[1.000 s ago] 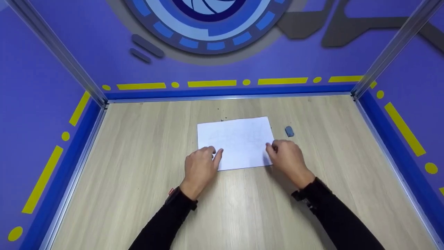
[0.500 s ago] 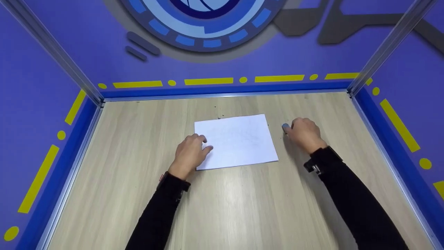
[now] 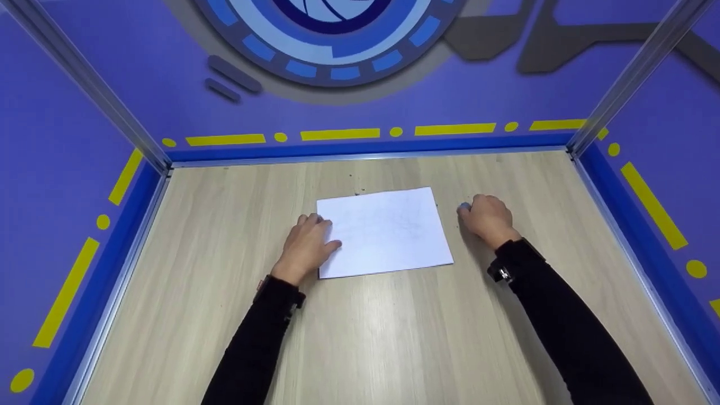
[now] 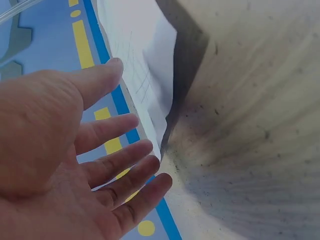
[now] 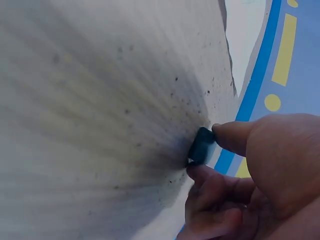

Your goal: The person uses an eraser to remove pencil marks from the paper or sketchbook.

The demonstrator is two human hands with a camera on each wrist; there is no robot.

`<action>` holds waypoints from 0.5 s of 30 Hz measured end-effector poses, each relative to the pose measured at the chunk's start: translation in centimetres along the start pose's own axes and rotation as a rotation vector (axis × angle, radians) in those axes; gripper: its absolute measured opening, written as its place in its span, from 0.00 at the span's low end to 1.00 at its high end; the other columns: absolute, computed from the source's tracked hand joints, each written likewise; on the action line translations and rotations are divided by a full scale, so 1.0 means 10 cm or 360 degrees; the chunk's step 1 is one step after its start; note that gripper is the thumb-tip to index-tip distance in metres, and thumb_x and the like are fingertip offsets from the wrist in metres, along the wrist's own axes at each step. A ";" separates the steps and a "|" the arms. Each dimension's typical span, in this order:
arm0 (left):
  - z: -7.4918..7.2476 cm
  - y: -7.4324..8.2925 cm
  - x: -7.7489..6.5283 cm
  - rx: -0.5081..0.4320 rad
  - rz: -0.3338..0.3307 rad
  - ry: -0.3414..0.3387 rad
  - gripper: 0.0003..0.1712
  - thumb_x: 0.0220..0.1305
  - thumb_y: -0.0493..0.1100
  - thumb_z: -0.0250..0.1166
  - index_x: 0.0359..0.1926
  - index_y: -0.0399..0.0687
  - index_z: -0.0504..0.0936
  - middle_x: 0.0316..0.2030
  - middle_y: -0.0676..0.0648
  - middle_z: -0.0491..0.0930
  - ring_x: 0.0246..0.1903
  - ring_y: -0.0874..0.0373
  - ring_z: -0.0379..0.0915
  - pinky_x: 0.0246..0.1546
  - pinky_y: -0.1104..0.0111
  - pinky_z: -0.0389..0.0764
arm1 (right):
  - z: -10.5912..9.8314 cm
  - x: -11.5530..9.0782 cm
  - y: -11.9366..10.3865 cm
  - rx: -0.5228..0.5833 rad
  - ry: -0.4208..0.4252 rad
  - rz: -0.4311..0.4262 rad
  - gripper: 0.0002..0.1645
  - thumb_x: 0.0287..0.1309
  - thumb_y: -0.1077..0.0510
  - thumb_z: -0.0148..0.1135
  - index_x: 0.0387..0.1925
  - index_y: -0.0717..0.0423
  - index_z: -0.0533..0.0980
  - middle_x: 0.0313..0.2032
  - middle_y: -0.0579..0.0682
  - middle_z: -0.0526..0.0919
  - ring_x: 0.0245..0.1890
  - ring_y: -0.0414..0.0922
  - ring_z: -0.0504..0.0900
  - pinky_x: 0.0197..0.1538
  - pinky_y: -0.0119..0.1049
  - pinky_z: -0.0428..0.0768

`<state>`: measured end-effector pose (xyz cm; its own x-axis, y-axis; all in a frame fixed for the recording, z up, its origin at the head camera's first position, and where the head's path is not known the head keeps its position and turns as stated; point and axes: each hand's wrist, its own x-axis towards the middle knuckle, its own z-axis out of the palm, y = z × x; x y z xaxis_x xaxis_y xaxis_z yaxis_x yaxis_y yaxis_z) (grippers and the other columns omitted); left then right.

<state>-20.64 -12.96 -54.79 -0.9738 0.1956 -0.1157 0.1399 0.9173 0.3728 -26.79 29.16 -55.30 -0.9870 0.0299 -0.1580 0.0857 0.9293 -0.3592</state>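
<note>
A white sheet of paper (image 3: 388, 233) with faint grey pencil smudges lies on the table. My left hand (image 3: 304, 247) is at its left edge, fingertips and thumb overlapping the paper in the head view. In the left wrist view the fingers (image 4: 132, 180) are spread and loosely straight beside the paper (image 4: 150, 65), whose near edge stands up from the table. Right of the sheet, my right hand (image 3: 489, 219) pinches a small blue-grey eraser (image 5: 201, 146) between thumb and fingertip, close over the table. From the head, only the eraser's tip (image 3: 464, 206) shows past the thumb.
Dark eraser crumbs (image 5: 175, 95) are scattered over the wooden table (image 3: 388, 337) near the right hand and behind the paper. Blue-purple panels (image 3: 360, 112) with yellow marks wall in the back and both sides.
My right hand has left the paper's right corner, moved right and taken hold of the eraser. My left hand has shifted left and slightly away from me along the paper's left edge.
</note>
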 end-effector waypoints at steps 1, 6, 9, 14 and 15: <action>0.00 0.00 0.01 0.0010 0.0005 -0.0014 0.36 0.77 0.57 0.71 0.75 0.41 0.79 0.76 0.35 0.74 0.74 0.40 0.70 0.76 0.48 0.75 | 0.01 0.00 0.01 0.0020 0.0001 -0.0002 0.26 0.80 0.46 0.52 0.43 0.69 0.80 0.42 0.66 0.83 0.41 0.59 0.80 0.45 0.57 0.83; 0.03 -0.01 0.04 0.0030 0.0002 -0.0068 0.39 0.76 0.57 0.72 0.78 0.42 0.76 0.79 0.36 0.71 0.77 0.39 0.67 0.79 0.47 0.72 | 0.05 -0.02 0.03 0.0150 0.0010 -0.0022 0.21 0.78 0.47 0.59 0.42 0.64 0.75 0.39 0.61 0.81 0.40 0.57 0.79 0.43 0.50 0.79; 0.05 0.00 0.07 0.0034 0.0017 -0.0080 0.39 0.75 0.56 0.73 0.77 0.41 0.77 0.79 0.36 0.72 0.75 0.39 0.67 0.78 0.47 0.72 | 0.06 -0.02 0.02 0.0199 0.0019 -0.0030 0.20 0.76 0.47 0.65 0.43 0.62 0.75 0.39 0.60 0.81 0.39 0.55 0.80 0.41 0.45 0.77; 0.07 0.02 0.09 0.0075 0.0038 -0.0087 0.39 0.73 0.56 0.75 0.76 0.41 0.78 0.79 0.37 0.72 0.75 0.39 0.67 0.78 0.47 0.71 | 0.04 0.00 0.00 0.0222 0.0022 -0.0009 0.18 0.76 0.50 0.66 0.45 0.64 0.80 0.42 0.60 0.84 0.41 0.55 0.81 0.43 0.45 0.79; 0.08 0.02 0.09 0.0083 0.0041 -0.0083 0.38 0.73 0.56 0.75 0.75 0.41 0.79 0.79 0.37 0.72 0.75 0.39 0.67 0.78 0.47 0.71 | 0.04 0.00 0.01 0.0219 0.0033 -0.0012 0.17 0.75 0.50 0.65 0.43 0.63 0.81 0.41 0.59 0.84 0.40 0.54 0.80 0.42 0.45 0.79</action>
<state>-21.38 -12.29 -55.50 -0.9594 0.2357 -0.1549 0.1751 0.9282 0.3282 -26.78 29.07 -55.70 -0.9902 0.0320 -0.1361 0.0946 0.8704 -0.4832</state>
